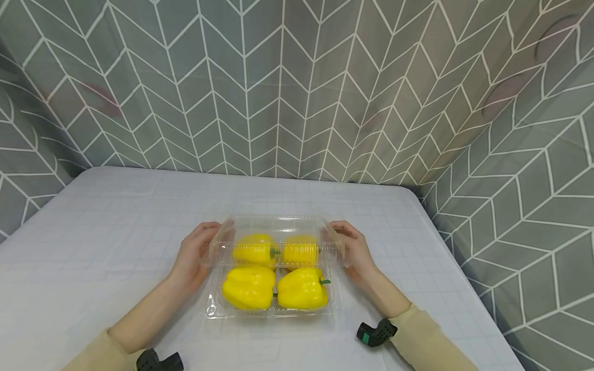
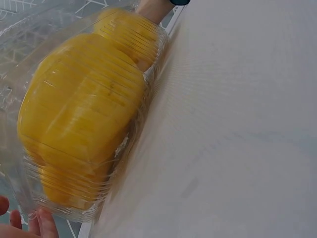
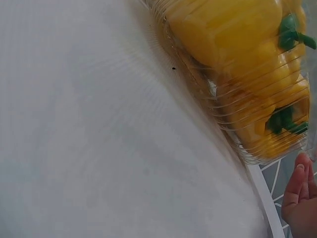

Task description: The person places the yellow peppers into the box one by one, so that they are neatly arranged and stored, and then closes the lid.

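A clear plastic clamshell box (image 1: 214,312) on the table holds several yellow bell peppers (image 1: 249,288), some with green stems. Its hinged lid (image 1: 278,222) is tilted over the two far peppers, while the two near ones show uncovered. My left hand (image 1: 192,257) grips the lid's left side, and my right hand (image 1: 356,253) holds its right side. In the right wrist view, the thumb and fingers of the right hand (image 3: 300,196) meet at the plastic edge. The left hand's fingertips (image 2: 45,222) are against the box's end in the left wrist view.
A white cloth with a faint grid covers the table (image 1: 116,216). Grey curtains (image 1: 287,93) with white chevron lines hang behind it and along both sides. Black devices (image 1: 377,332) are strapped at both wrists over beige sleeves.
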Tool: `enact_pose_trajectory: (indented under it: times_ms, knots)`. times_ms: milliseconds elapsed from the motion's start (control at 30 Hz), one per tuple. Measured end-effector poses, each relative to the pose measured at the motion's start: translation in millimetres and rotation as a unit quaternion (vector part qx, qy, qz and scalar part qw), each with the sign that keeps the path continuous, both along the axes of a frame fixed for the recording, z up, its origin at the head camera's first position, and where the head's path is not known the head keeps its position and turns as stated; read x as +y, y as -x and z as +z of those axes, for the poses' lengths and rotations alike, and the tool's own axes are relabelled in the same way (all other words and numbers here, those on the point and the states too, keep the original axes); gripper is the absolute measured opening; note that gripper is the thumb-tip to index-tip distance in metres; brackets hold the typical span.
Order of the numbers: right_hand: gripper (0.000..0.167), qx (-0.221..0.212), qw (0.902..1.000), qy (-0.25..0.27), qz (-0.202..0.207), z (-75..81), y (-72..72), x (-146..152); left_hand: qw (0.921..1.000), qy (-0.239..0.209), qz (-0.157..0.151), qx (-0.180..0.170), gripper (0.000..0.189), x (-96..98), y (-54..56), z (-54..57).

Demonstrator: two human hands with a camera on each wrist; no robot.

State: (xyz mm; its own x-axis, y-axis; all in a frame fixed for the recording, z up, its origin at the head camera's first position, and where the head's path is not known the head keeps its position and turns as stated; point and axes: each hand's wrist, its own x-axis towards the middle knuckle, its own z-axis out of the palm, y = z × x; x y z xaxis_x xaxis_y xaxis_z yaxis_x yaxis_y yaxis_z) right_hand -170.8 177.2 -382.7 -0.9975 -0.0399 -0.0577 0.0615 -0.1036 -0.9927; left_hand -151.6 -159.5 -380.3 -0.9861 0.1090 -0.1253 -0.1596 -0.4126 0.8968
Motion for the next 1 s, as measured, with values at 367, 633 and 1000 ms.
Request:
enact_pose_trajectory:
  times_ms: [367,633,1000]
  knots:
    - [0.010,-0.003,0.9983,0.052,0.025,-1.3,0.2,5.0,0.9982,0.054,0.024,-0.010,0.005,-0.7,-1.6,1.5]
    - [0.015,-0.008,0.9996,0.025,0.010,6.0,-7.0,3.6,0.9934,0.107,0.041,-0.009,0.011,-6.7,-10.8,5.0]
    - [0.038,-0.004,0.9983,-0.057,0.009,11.8,-25.7,7.6,0.9832,0.182,-0.006,0.017,0.039,-15.2,-30.5,7.8]
